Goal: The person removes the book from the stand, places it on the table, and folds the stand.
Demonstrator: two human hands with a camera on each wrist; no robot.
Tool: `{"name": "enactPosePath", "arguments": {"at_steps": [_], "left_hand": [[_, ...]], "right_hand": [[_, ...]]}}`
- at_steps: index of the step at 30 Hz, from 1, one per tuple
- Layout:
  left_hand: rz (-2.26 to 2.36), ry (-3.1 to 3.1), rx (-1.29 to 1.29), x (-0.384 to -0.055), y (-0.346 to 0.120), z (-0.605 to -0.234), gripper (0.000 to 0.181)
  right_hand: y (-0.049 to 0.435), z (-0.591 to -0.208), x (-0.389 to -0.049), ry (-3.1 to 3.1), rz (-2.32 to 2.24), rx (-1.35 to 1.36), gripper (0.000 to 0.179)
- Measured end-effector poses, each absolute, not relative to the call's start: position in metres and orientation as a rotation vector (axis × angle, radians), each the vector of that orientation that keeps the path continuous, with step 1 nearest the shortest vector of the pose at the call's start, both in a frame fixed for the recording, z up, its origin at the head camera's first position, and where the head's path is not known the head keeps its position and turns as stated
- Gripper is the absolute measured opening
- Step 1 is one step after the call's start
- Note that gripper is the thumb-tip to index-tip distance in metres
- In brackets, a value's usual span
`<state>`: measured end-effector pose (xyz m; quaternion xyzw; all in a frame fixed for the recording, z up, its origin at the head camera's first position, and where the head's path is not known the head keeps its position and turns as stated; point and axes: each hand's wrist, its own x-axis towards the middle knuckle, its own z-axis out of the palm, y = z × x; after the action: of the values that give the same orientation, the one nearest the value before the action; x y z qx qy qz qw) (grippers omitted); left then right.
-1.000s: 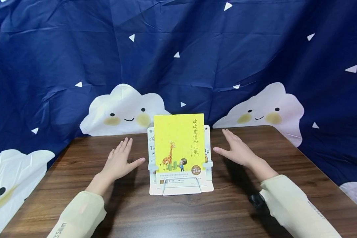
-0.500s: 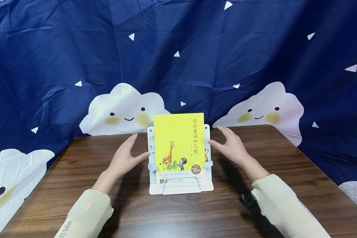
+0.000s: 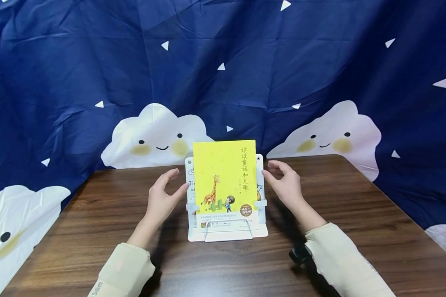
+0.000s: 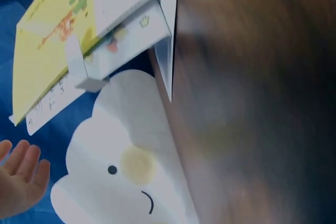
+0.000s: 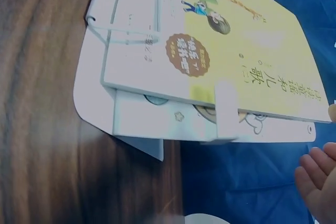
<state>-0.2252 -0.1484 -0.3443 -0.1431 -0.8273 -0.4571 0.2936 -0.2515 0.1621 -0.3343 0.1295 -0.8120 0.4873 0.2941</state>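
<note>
A yellow book [image 3: 223,165] with a giraffe and a child on its cover stands upright on a white book stand [image 3: 228,234]. Side clips and a wire holder at the front keep it against the printed back plate. My left hand [image 3: 160,200] is beside the stand's left edge, thumb and fingers spread in a loose curve; the left wrist view shows its fingers [image 4: 31,174] apart from the book. On the other side, my right hand [image 3: 288,185] curves the same way and grips nothing. Its thumb is close to the book's upper corner; whether they touch I cannot tell.
The stand rests on a dark brown wooden table [image 3: 223,272]. Behind it hangs a blue cloth [image 3: 223,95] with white triangles and smiling clouds. A black wrist device [image 3: 300,254] sits at the right sleeve's cuff.
Both hands have moved inward toward the stand's two sides, and their fingers have curved from a flatter spread. The book and stand have stayed in place.
</note>
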Motion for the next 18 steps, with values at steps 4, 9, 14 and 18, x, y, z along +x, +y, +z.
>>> {"name": "enactPosePath", "arguments": {"at_steps": [4, 9, 14, 18], "left_hand": [[-1.257, -2.175, -0.361, -0.224, -0.144, -0.348, 0.044], [-1.396, -2.147, -0.345, -0.224, -0.139, -0.351, 0.04], [-1.573, -2.135, -0.341, -0.224, -0.135, -0.354, 0.038], [-1.666, -2.157, -0.315, -0.219, -0.131, -0.349, 0.037]], "right_hand": [[0.158, -0.338, -0.25, -2.131, 1.368, 0.336, 0.027], [0.151, -0.336, -0.242, -2.094, 1.461, 0.326, 0.024], [0.153, -0.358, -0.254, -2.047, 1.531, 0.397, 0.025], [0.166, -0.41, -0.294, -2.011, 1.57, 0.382, 0.028]]}}
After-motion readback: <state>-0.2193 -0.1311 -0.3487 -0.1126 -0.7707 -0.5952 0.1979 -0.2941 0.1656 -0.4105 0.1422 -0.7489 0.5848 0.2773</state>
